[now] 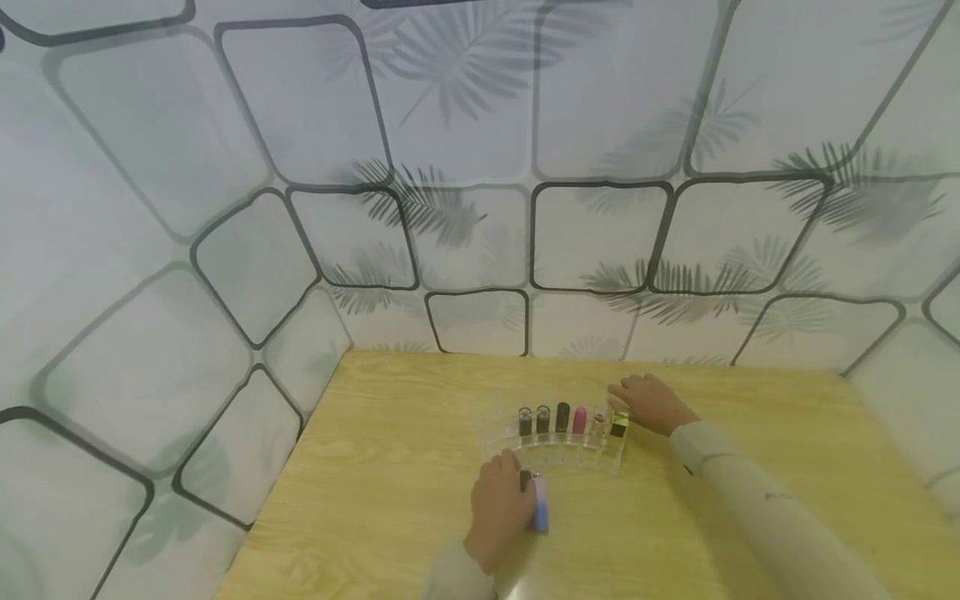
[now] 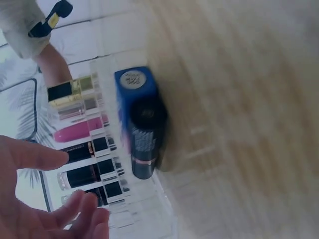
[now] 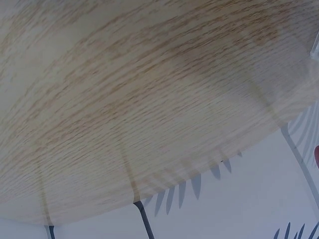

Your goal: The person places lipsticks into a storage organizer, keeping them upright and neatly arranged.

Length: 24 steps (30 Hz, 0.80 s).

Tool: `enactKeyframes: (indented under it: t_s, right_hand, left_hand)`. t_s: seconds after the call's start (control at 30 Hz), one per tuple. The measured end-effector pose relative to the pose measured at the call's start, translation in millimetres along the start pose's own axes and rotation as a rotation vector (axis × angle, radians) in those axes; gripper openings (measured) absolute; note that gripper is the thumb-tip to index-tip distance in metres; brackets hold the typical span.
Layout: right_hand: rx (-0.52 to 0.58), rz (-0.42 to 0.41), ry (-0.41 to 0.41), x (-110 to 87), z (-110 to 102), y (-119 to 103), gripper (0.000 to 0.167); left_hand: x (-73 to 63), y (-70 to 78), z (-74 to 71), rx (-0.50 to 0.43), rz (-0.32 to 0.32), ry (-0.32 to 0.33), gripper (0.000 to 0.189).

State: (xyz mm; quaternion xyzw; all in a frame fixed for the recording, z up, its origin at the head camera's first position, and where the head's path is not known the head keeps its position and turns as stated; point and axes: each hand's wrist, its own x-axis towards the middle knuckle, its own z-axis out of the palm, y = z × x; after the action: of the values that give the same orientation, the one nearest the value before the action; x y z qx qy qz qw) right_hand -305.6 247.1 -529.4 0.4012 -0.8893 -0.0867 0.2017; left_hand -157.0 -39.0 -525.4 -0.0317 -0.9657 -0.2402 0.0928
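My left hand (image 1: pixel 498 504) is beside a blue-and-lilac box (image 1: pixel 541 504) and a black lipstick tube (image 2: pixel 144 134). In the left wrist view its thumb and fingers (image 2: pixel 60 219) are spread apart, with nothing between them. The box has a round code label on its end, and the tube is right against it. Behind them is a clear stepped lipstick organizer (image 1: pixel 562 454), curved, with several lipsticks in its back row, including a pink tube (image 1: pixel 580 419) and a gold-and-black one (image 1: pixel 618 424). My right hand (image 1: pixel 652 404) grips the organizer's far right corner; its fingertips are partly hidden.
The wood-grain table (image 1: pixel 390 467) meets a patterned wall covering (image 1: pixel 480 242) at the back and sides. Slots in the organizer's front rows hold no lipsticks. The right wrist view has mostly bare table (image 3: pixel 124 99) and its back edge.
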Motion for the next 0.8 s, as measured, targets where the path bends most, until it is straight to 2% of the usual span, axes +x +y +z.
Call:
enactKeyframes:
  t_s: [0.07,0.17,0.33,0.53,0.8]
  right_hand:
    - [0.002,-0.002,0.005,0.0,0.0,0.1,0.033]
    - [0.000,-0.006,0.010,0.1,-0.4,0.1,0.035]
    - [0.003,-0.004,-0.001,0.4,-0.8,-0.5,0.035]
    - [-0.002,-0.014,-0.001,0.5,0.7,-0.3,0.034]
    - [-0.009,-0.024,0.012,1.1,0.8,1.1,0.029]
  left_hand:
    - [-3.6,0.6,1.1,0.012,-0.021,-0.041,0.025]
    - [-7.3,0.2,2.5,0.049,-0.027,-0.068,0.032]
    - [-10.9,-2.3,6.0,0.055,-0.034,-0.077,0.025]
    - [-11.9,-5.9,8.5,0.059,-0.069,-0.097,0.029]
    - [-8.9,-10.5,20.9,0.059,-0.025,-0.111,0.033]
